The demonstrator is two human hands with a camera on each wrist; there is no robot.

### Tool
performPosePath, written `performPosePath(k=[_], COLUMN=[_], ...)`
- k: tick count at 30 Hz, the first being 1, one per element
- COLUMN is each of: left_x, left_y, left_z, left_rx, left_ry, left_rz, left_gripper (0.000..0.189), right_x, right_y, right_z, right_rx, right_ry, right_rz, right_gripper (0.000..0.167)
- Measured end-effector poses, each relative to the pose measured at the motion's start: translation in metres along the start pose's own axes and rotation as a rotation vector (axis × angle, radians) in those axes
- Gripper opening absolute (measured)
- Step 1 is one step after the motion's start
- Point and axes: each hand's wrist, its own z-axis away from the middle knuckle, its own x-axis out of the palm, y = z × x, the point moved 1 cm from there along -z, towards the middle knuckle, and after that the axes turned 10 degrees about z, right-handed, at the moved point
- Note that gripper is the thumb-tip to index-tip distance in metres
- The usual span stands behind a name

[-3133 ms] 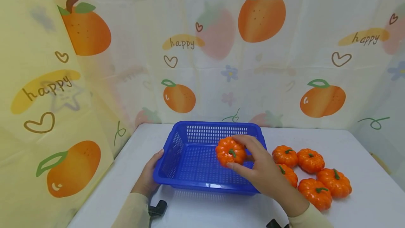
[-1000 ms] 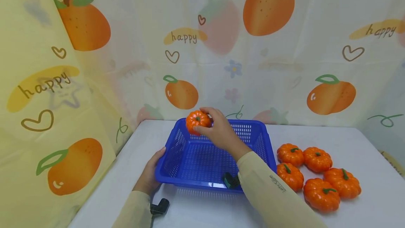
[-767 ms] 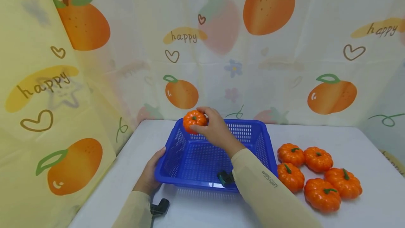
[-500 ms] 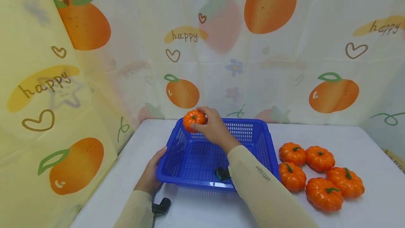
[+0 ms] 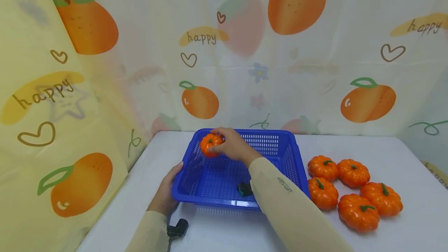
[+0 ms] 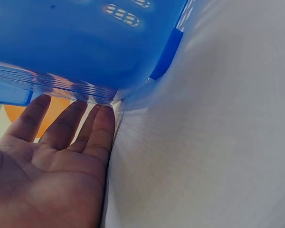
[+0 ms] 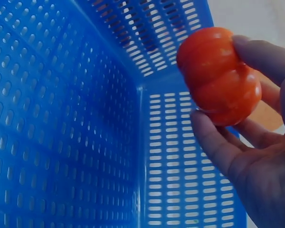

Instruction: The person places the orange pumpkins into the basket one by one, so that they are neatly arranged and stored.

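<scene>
Right hand (image 5: 232,145) gripping pumpkin (image 5: 209,146) over basket (image 5: 217,202), not landing yet; left hand (image 5: 165,190) touching side, straight-fingered; five more pumpkins (image 5: 358,214) waiting on bench (image 5: 217,232).

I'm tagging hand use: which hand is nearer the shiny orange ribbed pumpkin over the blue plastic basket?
Right. The right hand grips the pumpkin; the left hand is apart from it, at the outer left wall of the basket.

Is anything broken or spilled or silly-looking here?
Nope, nothing stands out. Five pumpkins sit together on the table, the right hand holds another pumpkin at the basket, and no cracks or spills show.
</scene>
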Motion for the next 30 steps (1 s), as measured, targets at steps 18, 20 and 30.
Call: performPosePath(k=[18,20,30], left_x=[-0.001,-0.001,-0.001], left_y=[0.0,0.0,-0.001], left_z=[0.0,0.0,0.0], left_rx=[0.007,0.008,0.019], left_ry=[-0.009,-0.008,-0.014], left_rz=[0.005,0.008,0.033], left_gripper=[0.079,0.08,0.077], right_x=[0.003,0.003,0.003], right_y=[0.017,0.018,0.02], right_z=[0.004,0.005,0.005], right_rx=[0.122,0.121,0.137], right_ry=[-0.218,-0.217,-0.222], right_rz=[0.007,0.035,0.035], right_gripper=[0.055,0.055,0.06])
